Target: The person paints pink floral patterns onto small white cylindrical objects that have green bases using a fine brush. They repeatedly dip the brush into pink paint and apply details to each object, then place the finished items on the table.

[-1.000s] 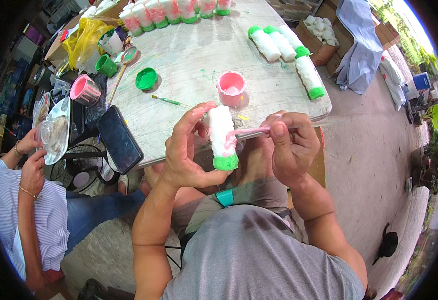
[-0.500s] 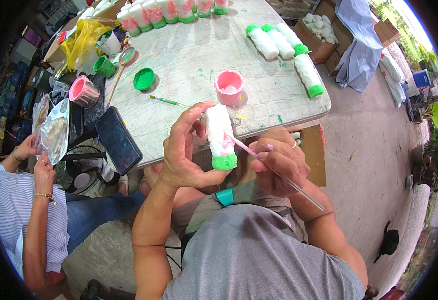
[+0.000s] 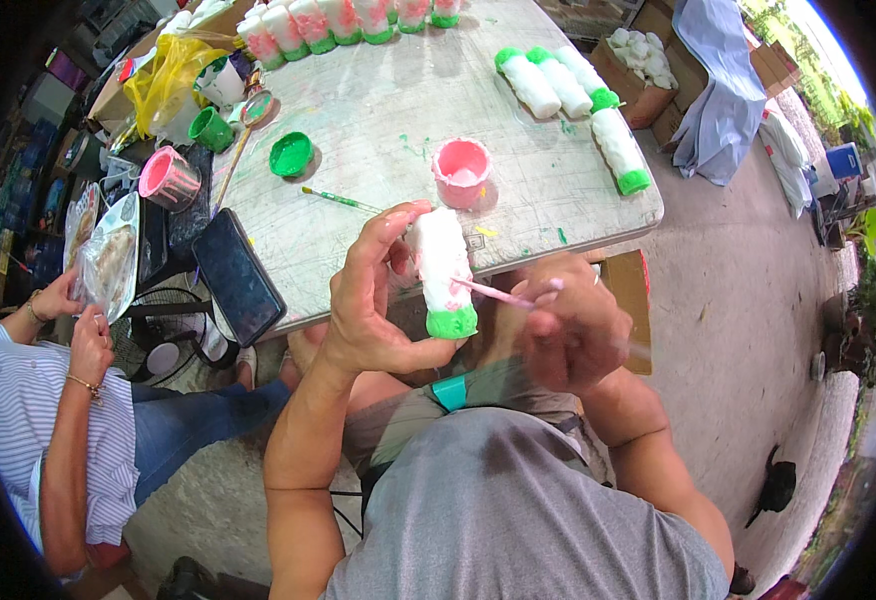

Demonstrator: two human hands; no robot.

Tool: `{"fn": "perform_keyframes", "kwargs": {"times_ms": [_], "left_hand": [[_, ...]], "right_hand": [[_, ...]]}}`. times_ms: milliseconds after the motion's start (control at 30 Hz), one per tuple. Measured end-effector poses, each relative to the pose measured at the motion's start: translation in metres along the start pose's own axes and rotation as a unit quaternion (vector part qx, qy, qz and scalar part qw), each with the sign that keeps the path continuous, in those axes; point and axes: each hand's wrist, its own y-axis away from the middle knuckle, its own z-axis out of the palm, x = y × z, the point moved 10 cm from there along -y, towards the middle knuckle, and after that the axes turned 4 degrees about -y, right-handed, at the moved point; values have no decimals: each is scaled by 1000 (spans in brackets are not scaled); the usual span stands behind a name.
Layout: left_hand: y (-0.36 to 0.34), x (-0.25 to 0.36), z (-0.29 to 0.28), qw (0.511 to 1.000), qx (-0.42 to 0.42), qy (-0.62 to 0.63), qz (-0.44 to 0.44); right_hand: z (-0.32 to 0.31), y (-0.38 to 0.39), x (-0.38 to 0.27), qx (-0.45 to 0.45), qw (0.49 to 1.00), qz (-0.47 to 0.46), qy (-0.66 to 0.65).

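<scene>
The white cylinder (image 3: 440,255) is held above the lap, just off the edge of the table (image 3: 378,110), its green end toward the person. The left hand (image 3: 360,305) grasps it end to end, fingers at the top and thumb at the base; if that grip loosens, the cylinder could slip out and fall. The right hand (image 3: 580,330) is closed around the thin paintbrush (image 3: 500,294), whose tip meets the pink patch; a hasty stroke could smear pink onto the green end. Reaching over carelessly could also knock the pink paint cup (image 3: 462,197) beyond it. Compared with half a second ago, the paintbrush slants less steeply and the right hand is more blurred, while the cylinder and left hand have hardly moved.
</scene>
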Motion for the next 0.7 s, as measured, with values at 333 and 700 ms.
{"fn": "perform_keyframes", "kwargs": {"times_ms": [333, 700], "left_hand": [[-4, 7, 1, 1000, -15, -17, 0], [-6, 8, 3, 999, -36, -32, 3]], "right_hand": [[-4, 22, 63, 132, 938, 277, -162], [-4, 11, 59, 90, 950, 240, -179]]}}
